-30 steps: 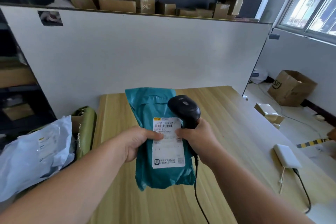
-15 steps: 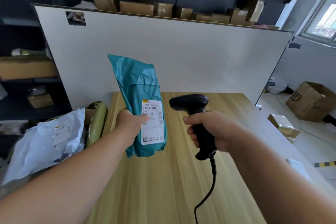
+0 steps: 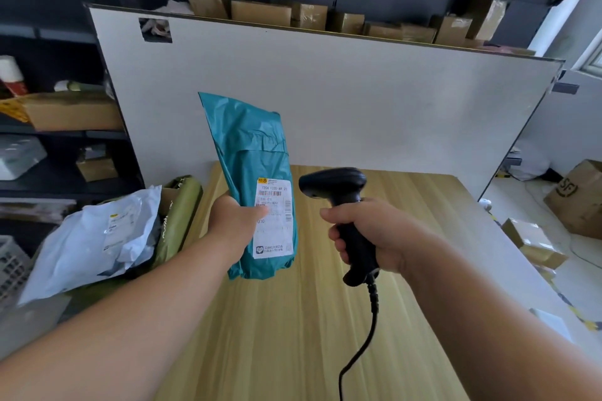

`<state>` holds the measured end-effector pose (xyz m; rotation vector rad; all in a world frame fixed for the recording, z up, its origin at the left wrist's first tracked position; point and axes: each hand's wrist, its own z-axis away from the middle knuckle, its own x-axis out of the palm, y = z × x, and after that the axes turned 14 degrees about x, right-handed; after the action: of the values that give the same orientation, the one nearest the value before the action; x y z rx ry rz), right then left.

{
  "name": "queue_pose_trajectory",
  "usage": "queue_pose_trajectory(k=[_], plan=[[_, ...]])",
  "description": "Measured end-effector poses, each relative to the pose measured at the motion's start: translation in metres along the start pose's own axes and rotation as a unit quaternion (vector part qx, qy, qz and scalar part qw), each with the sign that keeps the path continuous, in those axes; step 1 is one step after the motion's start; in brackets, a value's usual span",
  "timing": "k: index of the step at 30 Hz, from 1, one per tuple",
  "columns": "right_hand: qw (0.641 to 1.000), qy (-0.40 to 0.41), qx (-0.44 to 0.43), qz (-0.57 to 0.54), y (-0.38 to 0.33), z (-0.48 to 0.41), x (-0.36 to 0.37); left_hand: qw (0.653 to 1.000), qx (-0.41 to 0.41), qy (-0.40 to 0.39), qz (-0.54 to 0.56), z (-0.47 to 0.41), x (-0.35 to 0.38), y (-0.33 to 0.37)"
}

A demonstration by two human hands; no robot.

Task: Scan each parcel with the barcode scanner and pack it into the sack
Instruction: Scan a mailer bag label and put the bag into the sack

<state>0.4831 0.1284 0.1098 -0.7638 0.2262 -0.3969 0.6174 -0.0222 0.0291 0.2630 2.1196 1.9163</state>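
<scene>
I have the teal parcel (image 3: 257, 153) in my left hand (image 3: 239, 221), which grips it low on its left side with the thumb pressed across the white label (image 3: 275, 218). The parcel stands nearly upright in the air above the far left part of the table (image 3: 293, 352), its top leaning a little to the left, and most of its length rises above the hand while the bottom end hangs just below it. The label faces me, with the barcode near its top edge. My right hand (image 3: 374, 234) is wrapped round the handle of the black scanner (image 3: 335, 185), fingers curled tight on the grip. The scanner's head sits just to the right of the label, level with the barcode and turned toward it, with a clear gap between the two. Its cable (image 3: 368, 335) hangs down from the handle over the table's near middle. Beside the table's left edge is the green sack (image 3: 182, 215), and a white parcel (image 3: 97, 238) lies on it, well apart from my left hand.
</scene>
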Motion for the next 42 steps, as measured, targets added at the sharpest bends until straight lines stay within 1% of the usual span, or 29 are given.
queue_pose_trajectory(k=[3, 6, 7, 9, 13, 15, 18, 23, 28, 32, 36, 39, 42], plan=[[1.0, 0.007, -0.008, -0.006, 0.006, -0.013, -0.014, 1.0, -0.012, 0.007, 0.004, 0.001, 0.006, -0.004], [0.999, 0.036, -0.005, 0.014, 0.019, -0.037, -0.031, 1.0, -0.024, 0.017, -0.006, 0.001, 0.01, -0.013], [0.998, 0.052, -0.003, 0.035, 0.025, -0.048, -0.037, 0.999, -0.031, 0.02, -0.014, 0.001, 0.01, -0.017], [0.989, 0.094, -0.002, 0.114, 0.041, -0.074, -0.046, 0.998, -0.045, 0.025, -0.029, 0.001, 0.009, -0.026], [0.936, 0.167, 0.029, 0.308, 0.086, -0.131, -0.055, 0.995, -0.073, 0.04, -0.058, 0.0, 0.004, -0.046], [0.912, 0.188, 0.037, 0.362, 0.11, -0.153, -0.051, 0.993, -0.087, 0.047, -0.069, 0.0, 0.003, -0.055], [0.888, 0.222, 0.035, 0.401, 0.138, -0.182, -0.041, 0.989, -0.108, 0.054, -0.084, -0.002, 0.001, -0.069], [0.868, 0.238, 0.045, 0.433, 0.163, -0.213, -0.027, 0.986, -0.124, 0.056, -0.098, -0.007, -0.004, -0.085], [0.872, 0.247, 0.056, 0.418, 0.171, -0.223, -0.014, 0.985, -0.141, 0.048, -0.092, -0.007, -0.016, -0.094], [0.877, 0.246, 0.084, 0.403, 0.169, -0.216, -0.003, 0.987, -0.134, 0.042, -0.073, -0.007, -0.036, -0.092], [0.865, 0.276, 0.119, 0.402, 0.161, -0.202, 0.012, 0.991, -0.126, 0.026, -0.045, -0.007, -0.068, -0.082], [0.841, 0.33, 0.099, 0.416, 0.148, -0.18, 0.04, 0.993, -0.121, 0.009, -0.018, -0.009, -0.105, -0.075], [0.839, 0.347, 0.047, 0.416, 0.127, -0.155, 0.094, 0.993, -0.113, -0.017, 0.002, -0.012, -0.151, -0.067]])
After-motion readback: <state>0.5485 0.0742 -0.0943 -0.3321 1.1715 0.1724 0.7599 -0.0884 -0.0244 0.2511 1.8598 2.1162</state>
